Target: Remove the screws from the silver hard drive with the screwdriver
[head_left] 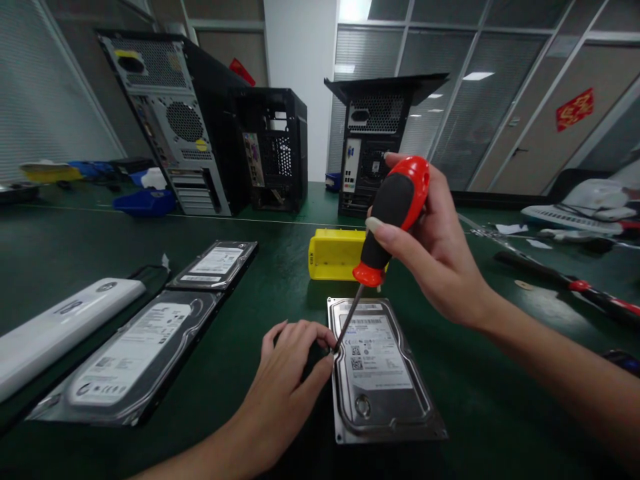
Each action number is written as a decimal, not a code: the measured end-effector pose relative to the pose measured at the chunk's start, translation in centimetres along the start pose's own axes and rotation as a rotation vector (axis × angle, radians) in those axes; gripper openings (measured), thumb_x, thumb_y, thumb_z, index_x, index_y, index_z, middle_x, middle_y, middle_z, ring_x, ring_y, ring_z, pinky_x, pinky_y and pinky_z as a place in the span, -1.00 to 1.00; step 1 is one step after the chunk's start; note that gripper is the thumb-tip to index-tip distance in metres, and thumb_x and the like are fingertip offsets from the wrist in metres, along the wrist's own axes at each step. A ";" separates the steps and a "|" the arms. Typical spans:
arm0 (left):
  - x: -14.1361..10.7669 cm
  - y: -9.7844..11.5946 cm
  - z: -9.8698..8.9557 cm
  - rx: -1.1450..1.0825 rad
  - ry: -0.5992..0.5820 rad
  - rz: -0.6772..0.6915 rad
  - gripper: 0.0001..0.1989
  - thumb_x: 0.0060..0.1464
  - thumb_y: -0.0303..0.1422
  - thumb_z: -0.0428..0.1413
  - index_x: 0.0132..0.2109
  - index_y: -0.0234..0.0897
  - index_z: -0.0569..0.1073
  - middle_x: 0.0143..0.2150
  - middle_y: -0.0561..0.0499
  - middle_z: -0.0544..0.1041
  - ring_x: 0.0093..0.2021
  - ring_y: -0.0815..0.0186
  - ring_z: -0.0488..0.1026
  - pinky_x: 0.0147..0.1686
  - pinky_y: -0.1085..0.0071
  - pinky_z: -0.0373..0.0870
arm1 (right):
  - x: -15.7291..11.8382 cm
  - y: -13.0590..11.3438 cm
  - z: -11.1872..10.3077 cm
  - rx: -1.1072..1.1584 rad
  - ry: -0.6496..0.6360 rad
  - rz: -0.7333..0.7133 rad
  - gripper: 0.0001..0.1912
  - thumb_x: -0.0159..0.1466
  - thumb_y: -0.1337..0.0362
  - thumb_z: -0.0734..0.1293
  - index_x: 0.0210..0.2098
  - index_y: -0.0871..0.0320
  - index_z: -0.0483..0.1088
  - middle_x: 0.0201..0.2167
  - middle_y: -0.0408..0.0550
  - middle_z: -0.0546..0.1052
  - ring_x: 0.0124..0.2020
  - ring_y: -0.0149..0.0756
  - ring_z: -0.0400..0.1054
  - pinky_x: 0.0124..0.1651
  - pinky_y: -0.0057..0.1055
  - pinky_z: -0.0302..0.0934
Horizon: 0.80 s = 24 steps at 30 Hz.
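Hard drive (375, 360) lies on a table (210, 367), cover on, work apparently unfinished; the right hand (445, 260) has fingers wrapped around a screwdriver (395, 207), the left hand's (285, 367) fingers near its tip, their hold unclear.

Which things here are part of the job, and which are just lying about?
Apparently in use:
- red-and-black screwdriver, in the right hand
- silver hard drive, screwdriver tip and left hand at its edge

Apparently just lying about:
- two other hard drives
- yellow bin
- blue bin
- three computer cases
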<state>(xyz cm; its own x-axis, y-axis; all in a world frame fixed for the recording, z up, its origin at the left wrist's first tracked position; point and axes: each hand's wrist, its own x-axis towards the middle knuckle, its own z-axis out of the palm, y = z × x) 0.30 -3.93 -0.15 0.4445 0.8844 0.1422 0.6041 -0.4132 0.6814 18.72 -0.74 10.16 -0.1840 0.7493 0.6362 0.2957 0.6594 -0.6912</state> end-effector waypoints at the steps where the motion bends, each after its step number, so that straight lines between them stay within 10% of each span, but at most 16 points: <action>1: 0.0 0.0 0.0 0.001 -0.001 -0.007 -0.89 0.17 -0.34 -0.09 -0.18 -0.13 0.30 -0.16 0.09 0.42 -0.05 0.25 0.29 0.15 0.08 -0.07 | 0.0 0.0 0.0 0.008 -0.004 0.004 -0.41 0.20 0.15 0.28 0.18 -0.13 0.01 -0.08 -0.12 0.34 -0.07 -0.19 0.34 -0.21 -0.37 0.38; 24: 0.2 0.7 -0.1 -0.025 -0.013 -0.055 -0.92 0.15 -0.38 -0.10 -0.25 -0.16 0.28 -0.19 0.09 0.42 -0.06 0.25 0.28 0.15 0.06 -0.10 | -0.3 0.3 0.3 0.015 -0.011 -0.016 -0.39 0.19 0.19 0.31 0.19 -0.09 0.02 -0.03 -0.07 0.30 -0.14 -0.18 0.34 -0.27 -0.34 0.37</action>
<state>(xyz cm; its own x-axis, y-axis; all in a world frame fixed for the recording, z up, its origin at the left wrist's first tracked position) 0.69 -4.04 0.44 0.4200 0.9026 0.0944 0.6112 -0.3582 0.7058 18.59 -0.73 9.63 -0.1991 0.7393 0.6432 0.2789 0.6720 -0.6860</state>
